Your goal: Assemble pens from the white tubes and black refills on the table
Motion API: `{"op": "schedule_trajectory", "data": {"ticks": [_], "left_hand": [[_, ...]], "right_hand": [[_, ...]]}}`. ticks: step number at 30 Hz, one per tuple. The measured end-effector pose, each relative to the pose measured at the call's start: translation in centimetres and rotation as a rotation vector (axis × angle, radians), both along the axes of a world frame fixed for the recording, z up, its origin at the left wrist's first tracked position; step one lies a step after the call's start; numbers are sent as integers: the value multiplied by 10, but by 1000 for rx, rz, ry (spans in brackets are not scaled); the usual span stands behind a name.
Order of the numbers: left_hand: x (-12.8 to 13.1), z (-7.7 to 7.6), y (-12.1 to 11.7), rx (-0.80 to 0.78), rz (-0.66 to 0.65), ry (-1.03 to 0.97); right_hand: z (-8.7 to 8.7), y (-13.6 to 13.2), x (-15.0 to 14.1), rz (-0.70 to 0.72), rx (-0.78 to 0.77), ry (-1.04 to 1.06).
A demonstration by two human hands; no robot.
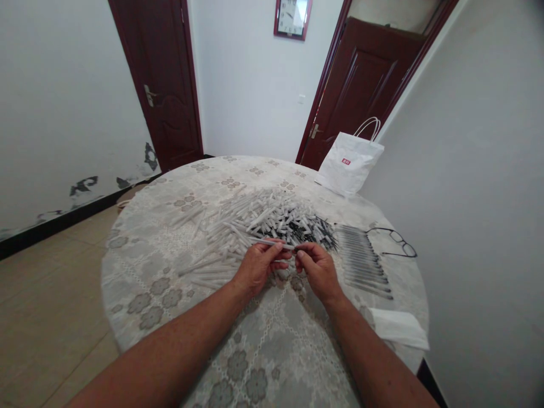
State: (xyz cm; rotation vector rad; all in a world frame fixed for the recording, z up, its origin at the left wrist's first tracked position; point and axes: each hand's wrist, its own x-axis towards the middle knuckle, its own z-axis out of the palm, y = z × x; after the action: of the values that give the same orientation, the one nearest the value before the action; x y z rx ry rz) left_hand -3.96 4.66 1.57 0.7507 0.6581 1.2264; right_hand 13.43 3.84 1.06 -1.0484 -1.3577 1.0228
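**Desk point(144, 255) with heaped tubes point(238, 224)**

Round, under patterned cloth point(272, 345). Across the middle, the heaped tubes, pale, mixed with dark slender pieces point(297, 229) on the right side. Toward the far right edge, a white bag point(351, 164), upright. Right of the heap, a row of dark-tipped sticks point(365, 263); nearer, a white sheet point(399, 328). At the heap's near edge, left hand point(259, 266) gripping a pale tube point(280, 245), right hand point(318, 271) pinching at its right end, exact contact too small to tell. Beside the row, glasses point(397, 241).
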Motion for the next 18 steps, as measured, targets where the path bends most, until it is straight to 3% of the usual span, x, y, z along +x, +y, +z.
{"op": "schedule_trajectory", "data": {"ticks": [18], "left_hand": [[1, -1, 0, 21, -9, 55]], "right_hand": [[2, -2, 4, -76, 113, -165]]}}
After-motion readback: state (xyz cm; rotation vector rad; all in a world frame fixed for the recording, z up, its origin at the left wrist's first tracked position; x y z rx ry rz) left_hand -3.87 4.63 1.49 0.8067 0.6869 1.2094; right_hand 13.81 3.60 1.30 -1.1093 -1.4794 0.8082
